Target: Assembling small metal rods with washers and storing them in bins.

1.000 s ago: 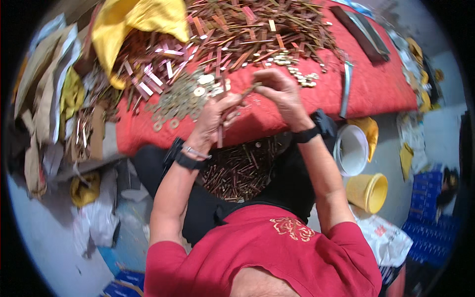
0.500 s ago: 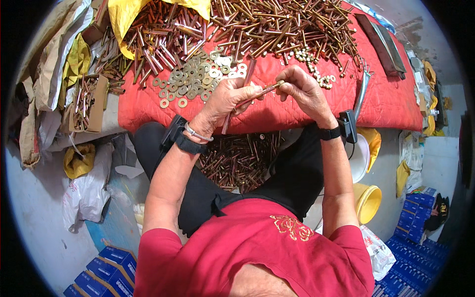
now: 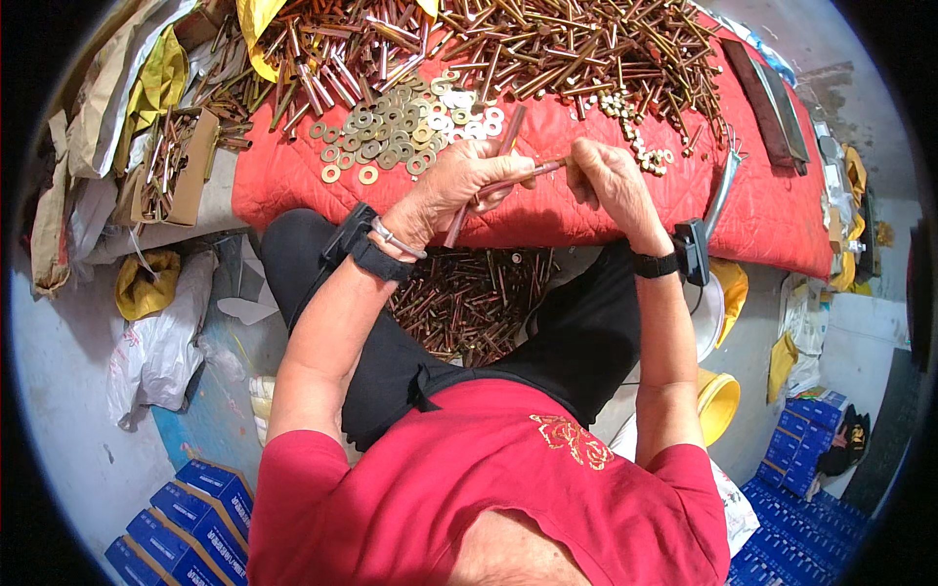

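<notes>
A person's left hand (image 3: pixel 467 183) grips a thin rod (image 3: pixel 547 167) and a reddish bar (image 3: pixel 513 129), while the right hand (image 3: pixel 611 181) closes on the rod's far end, its fingertips' catch hidden. Handwork at that tip appears the step underway, calling next for a steady left grip; washers (image 3: pixel 396 137) lie just beyond the left hand.

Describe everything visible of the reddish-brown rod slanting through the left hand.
The reddish-brown rod is straight and slender, with a metallic-looking sheen. The left hand grips it near its middle, hiding that stretch; one end sticks out above the hand, the other below. It slants from upper right to lower left in front of the red quilted cover. Whether it is hollow cannot be told.
</notes>
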Demonstrator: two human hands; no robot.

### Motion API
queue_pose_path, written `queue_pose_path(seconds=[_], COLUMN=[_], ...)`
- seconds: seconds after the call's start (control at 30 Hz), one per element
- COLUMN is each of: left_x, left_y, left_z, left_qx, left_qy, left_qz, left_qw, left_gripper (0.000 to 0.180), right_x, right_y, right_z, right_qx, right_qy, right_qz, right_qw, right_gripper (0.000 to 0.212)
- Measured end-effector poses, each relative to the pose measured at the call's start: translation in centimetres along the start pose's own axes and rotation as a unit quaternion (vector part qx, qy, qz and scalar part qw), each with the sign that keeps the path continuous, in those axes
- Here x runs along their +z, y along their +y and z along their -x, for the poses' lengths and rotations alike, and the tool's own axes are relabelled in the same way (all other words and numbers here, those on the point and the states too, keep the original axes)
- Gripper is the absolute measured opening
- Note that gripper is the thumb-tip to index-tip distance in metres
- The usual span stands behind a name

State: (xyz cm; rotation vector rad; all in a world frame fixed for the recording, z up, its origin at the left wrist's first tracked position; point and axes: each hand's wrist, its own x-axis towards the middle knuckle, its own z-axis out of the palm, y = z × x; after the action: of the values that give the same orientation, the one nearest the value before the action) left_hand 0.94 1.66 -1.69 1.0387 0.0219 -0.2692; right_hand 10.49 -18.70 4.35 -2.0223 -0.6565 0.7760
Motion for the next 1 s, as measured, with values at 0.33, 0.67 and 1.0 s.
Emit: queue_pose_path(seconds=[0.33, 0.67, 1.0], left_x=[-0.2, -0.6, -0.9], left_y=[-0.8, -0.9, -1.0], left_z=[-0.9, -1.0, -1.1], left_qx=[-0.020, -0.024, -0.024], left_qy=[0.045, 0.006, -0.002], left_qz=[0.115, 0.119, 0.152], left_qw=[0.992, 0.993, 0.988], left_gripper=[0.023, 0.021, 0.022], right_x=[2.6, 1.5, 3.1], right_y=[0.8, 1.7, 2.2], right_z=[-1.9, -2.0, -2.3], right_qx=[-0.173, -0.077, -0.248], right_qy=[0.204, 0.106, 0.164], right_qz=[0.054, -0.133, -0.081], right_qw=[0.962, 0.982, 0.951], right_gripper=[0.028, 0.039, 0.047])
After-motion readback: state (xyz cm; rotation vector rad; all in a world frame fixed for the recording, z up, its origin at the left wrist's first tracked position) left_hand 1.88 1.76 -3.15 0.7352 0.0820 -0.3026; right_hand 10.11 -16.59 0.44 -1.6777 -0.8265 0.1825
